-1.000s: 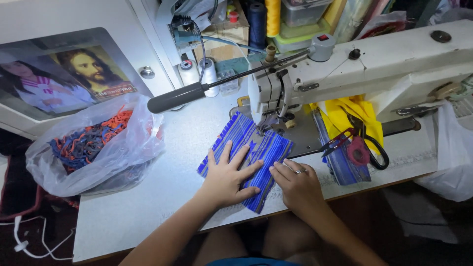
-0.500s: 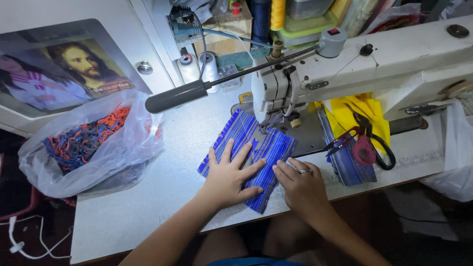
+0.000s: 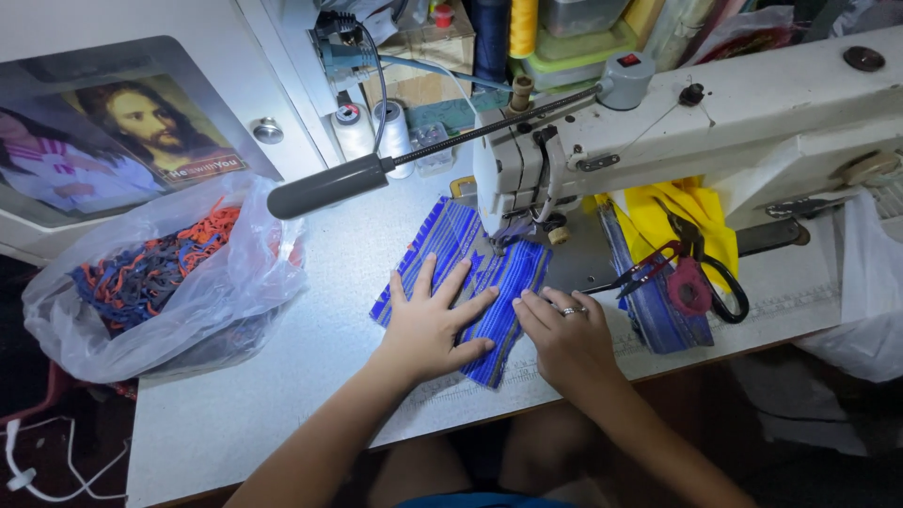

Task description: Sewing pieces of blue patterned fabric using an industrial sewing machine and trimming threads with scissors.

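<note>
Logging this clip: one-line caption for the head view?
Left hand and right hand press blue striped fabric flat under a white sewing machine.

a striped cloth is spread on the table in front of the sewing machine, its far edge under the needle head. the left hand is laid flat on the cloth, and the right hand is placed just beside it at the cloth's right edge. a plastic bag of cords is set well to the left. scissors are laid on a folded cloth to the right. thread spools are stood behind.
</note>
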